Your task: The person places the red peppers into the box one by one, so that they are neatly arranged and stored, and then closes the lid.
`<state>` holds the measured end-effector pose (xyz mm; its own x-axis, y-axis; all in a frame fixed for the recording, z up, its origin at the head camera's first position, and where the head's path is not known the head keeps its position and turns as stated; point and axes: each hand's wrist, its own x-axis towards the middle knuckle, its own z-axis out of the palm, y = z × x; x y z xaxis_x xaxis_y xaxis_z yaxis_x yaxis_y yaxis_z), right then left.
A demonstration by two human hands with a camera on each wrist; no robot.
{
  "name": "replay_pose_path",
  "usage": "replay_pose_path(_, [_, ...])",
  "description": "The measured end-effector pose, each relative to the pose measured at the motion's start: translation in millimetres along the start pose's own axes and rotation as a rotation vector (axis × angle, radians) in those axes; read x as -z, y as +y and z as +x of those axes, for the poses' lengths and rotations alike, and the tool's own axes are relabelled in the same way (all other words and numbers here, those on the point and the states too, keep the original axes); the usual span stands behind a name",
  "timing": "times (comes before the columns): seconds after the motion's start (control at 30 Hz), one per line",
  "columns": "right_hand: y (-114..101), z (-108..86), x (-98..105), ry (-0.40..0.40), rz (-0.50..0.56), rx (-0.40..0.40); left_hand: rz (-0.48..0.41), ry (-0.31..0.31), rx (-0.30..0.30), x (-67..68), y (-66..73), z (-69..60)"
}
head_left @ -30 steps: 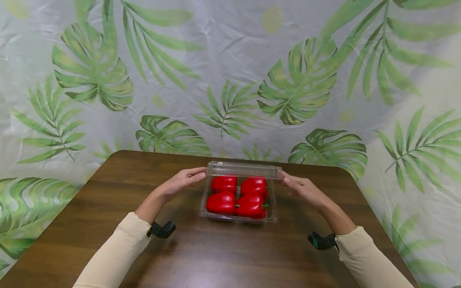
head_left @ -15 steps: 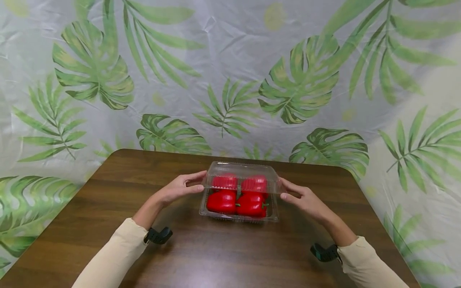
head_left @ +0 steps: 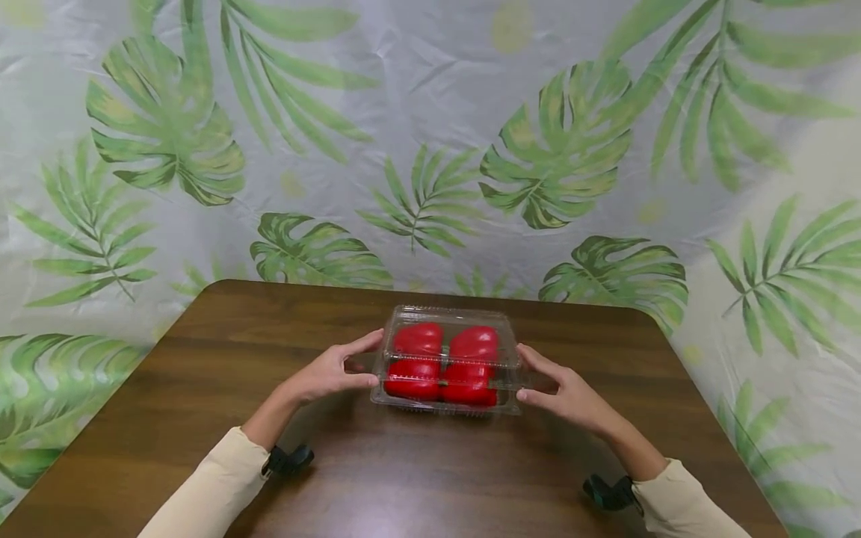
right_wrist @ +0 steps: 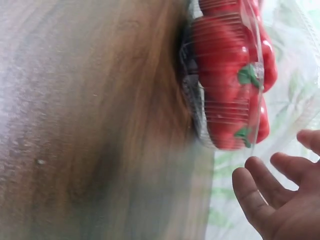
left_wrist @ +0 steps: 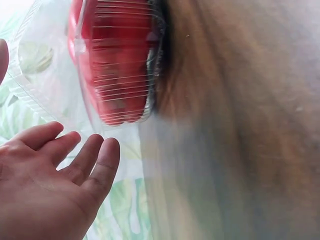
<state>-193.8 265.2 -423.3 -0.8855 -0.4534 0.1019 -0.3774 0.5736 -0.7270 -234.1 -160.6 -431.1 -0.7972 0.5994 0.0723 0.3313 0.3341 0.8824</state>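
Observation:
A clear plastic clamshell box [head_left: 397, 404] on the table holds several red bell peppers [head_left: 414, 379] with green stems. Its transparent lid [head_left: 452, 317] leans over the peppers, tilted, with its front edge above the base. At the box's left side is my left hand [head_left: 328, 373], its fingertips near the lid's edge and its thumb toward the front. My right hand [head_left: 570, 397] mirrors this on the right side. Both wrist views show spread, fairly straight fingers: the left hand [left_wrist: 52, 175] and right hand [right_wrist: 285, 190] lie beside the lid. Exact fingertip contact is hard to tell.
The box stands toward the back of a brown wooden table [head_left: 417, 471]. Behind the table's far edge hangs a pale curtain [head_left: 430, 112] printed with green leaves. A dark strap device [head_left: 289, 461] is on each wrist.
The lid has swung forward and down over the peppers. Both hands have come toward the front along the box's sides, and their thumbs have spread from the fingers. The base has stayed put.

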Motion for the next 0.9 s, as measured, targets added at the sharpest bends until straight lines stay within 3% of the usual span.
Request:
replay_pose_path(0.2, [2.1,-4.2,-6.2,-0.022,0.000,0.024,-0.017,0.007,0.002,-5.8,-5.2,-7.3])
replay_pose_path(0.4, [5.8,-6.3,-13.0,0.026,-0.029,0.042,-0.008,0.021,-0.022,-12.8,-11.5,-6.4])
replay_pose_path(0.5, [6.9,-8.6,-16.5,0.045,-0.043,0.048,0.015,0.077,0.014,-18.7,-11.8,-6.3])
replay_pose_path(0.6, [6.6,-12.0,-18.8,0.060,-0.035,0.032,-0.003,0.122,0.091,-25.6,-8.8,-5.8])
replay_pose_path(0.73, [0.7,-12.1,-20.2,0.081,0.008,-0.104,-0.096,0.117,0.215,-32.7,-2.0,-7.2])
replay_pose_path(0.9, [-9.1,-7.5,-23.7,0.029,0.242,-0.338,-0.166,0.091,0.299,-37.6,5.1,-12.4])
